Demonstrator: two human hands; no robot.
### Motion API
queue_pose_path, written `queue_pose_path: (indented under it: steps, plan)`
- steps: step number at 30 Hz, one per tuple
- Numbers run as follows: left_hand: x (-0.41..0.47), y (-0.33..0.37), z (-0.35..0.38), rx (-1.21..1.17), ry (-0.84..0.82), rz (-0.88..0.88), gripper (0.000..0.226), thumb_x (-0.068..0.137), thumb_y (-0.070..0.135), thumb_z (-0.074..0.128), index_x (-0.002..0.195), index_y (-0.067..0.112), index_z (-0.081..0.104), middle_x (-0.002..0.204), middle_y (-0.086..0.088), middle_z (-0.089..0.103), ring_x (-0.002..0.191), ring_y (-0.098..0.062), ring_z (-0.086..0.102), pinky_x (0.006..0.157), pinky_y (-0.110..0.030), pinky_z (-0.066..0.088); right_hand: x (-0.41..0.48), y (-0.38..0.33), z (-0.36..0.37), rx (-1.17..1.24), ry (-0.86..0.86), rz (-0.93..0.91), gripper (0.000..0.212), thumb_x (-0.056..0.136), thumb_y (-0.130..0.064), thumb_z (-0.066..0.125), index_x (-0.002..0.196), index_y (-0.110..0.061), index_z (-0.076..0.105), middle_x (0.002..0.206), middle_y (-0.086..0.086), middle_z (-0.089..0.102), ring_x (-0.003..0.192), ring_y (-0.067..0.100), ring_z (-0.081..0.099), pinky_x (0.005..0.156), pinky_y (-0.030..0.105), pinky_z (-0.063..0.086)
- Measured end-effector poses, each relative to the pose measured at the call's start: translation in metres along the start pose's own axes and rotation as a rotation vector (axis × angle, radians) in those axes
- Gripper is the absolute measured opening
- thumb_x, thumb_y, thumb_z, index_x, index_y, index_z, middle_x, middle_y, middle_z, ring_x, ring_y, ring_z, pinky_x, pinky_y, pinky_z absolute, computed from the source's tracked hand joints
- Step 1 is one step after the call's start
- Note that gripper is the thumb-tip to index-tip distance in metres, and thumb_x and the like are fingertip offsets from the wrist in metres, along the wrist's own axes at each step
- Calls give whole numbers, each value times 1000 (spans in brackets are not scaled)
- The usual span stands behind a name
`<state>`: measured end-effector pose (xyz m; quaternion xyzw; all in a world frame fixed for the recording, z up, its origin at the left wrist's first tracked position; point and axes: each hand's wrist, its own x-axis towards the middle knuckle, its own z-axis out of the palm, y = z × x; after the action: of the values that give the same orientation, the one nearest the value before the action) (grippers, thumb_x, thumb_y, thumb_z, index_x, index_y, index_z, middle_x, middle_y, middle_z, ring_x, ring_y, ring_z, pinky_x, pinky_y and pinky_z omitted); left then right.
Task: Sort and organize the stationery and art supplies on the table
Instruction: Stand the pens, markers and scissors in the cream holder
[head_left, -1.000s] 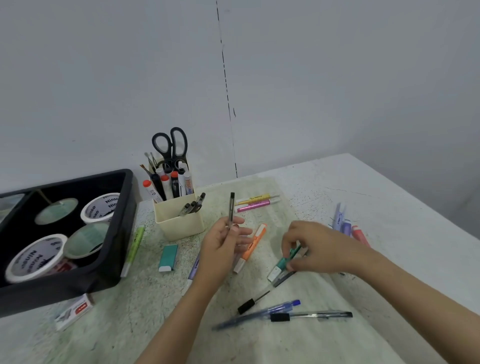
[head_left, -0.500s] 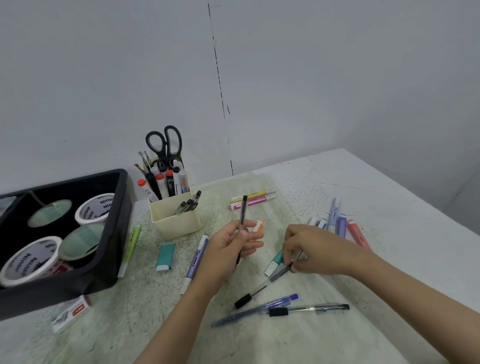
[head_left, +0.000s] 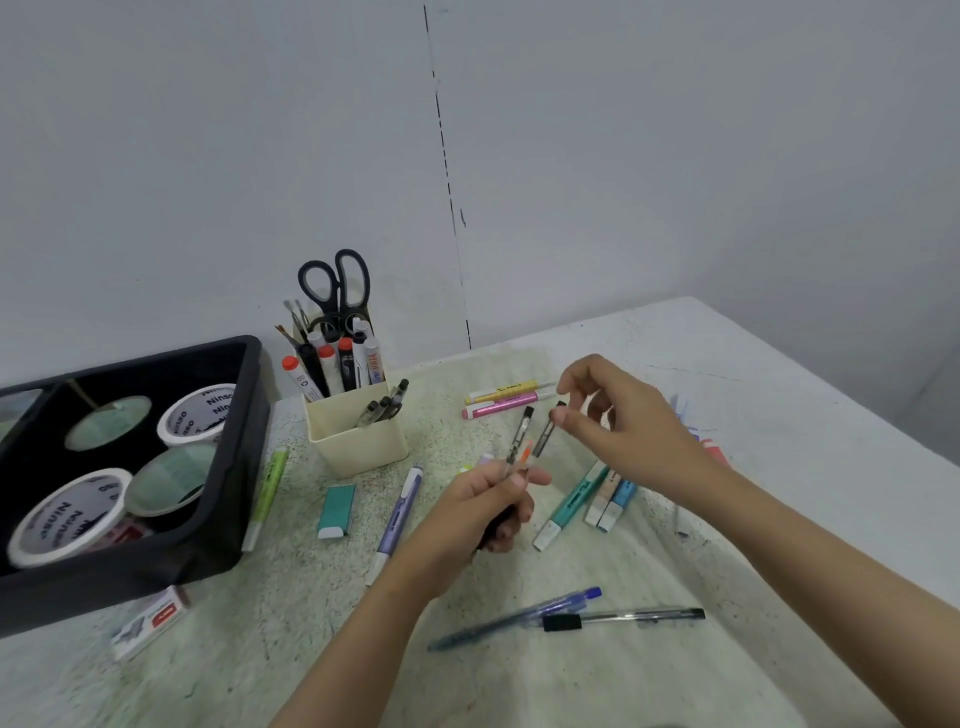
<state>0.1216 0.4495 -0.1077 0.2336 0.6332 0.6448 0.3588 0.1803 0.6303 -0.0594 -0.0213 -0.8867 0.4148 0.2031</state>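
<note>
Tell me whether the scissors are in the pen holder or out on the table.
In: the scissors stand handles-up in the cream pen holder, behind the markers, blades hidden.

The only camera rides on my head, wide-angle, facing forward and down. It looks along my forearms (head_left: 358, 649) at the table (head_left: 769, 364), near enough that my left hand (head_left: 467, 512) and right hand (head_left: 628, 423) sit mid-frame; the wall (head_left: 208, 156) fills the upper half.
</note>
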Motion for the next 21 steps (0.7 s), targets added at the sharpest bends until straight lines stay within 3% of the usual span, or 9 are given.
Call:
queue_pose_path:
  steps: [2,4,6,8,11,15,19,21]
  plan:
    - [1,0,-3,-24,28,4,24,97,3,42,107,4,64,64,1,50,48,-6,35,45,-17,31,-6,3,-1,-31,-126,29,18,84,-26,69,85,-28,51,72,-7,52,58,2,45,56,15,36]
    - [1,-1,-6,-41,72,-6,25,97,1,41,106,3,63,64,0,56,47,-6,38,44,-17,32,-14,8,-2,-121,-389,59,17,78,-26,73,77,-31,57,70,-10,50,60,1,44,59,18,36]
    - [1,-1,-8,-67,112,-13,24,97,3,40,105,3,63,72,-3,66,50,-8,49,45,-19,39,-24,12,0,-217,-655,102,19,73,-28,76,71,-35,58,75,-9,53,65,2,45,63,23,39]
    - [1,-2,-10,-116,124,-11,24,98,6,41,106,4,63,85,-8,72,60,-13,62,52,-23,49,-34,15,5,-299,-812,127,23,70,-30,77,70,-38,55,82,-4,57,71,8,51,66,27,43]
    - [1,-3,-12,-154,125,-17,25,99,8,39,107,5,63,97,-12,73,75,-19,69,65,-28,57,-40,19,9,-344,-865,113,25,71,-29,75,69,-41,53,92,-2,63,81,12,58,74,33,49]
    - [3,-4,-11,-182,129,-34,26,99,8,39,107,5,63,101,-16,71,83,-22,70,73,-31,58,-38,19,8,-339,-852,116,22,73,-26,73,66,-40,57,89,-6,66,83,10,61,79,35,52]
    - [3,-5,-11,-203,135,-45,26,99,8,38,108,3,62,102,-17,71,87,-24,70,77,-32,58,-39,17,12,-360,-856,91,7,78,-26,71,82,-29,66,91,-8,63,84,7,58,79,30,51]
    - [3,-5,-12,-209,134,-50,26,99,8,38,109,2,62,103,-18,70,88,-24,70,77,-32,58,-37,16,11,-328,-826,59,4,81,-20,66,84,-23,67,86,-12,60,79,3,56,74,21,48]
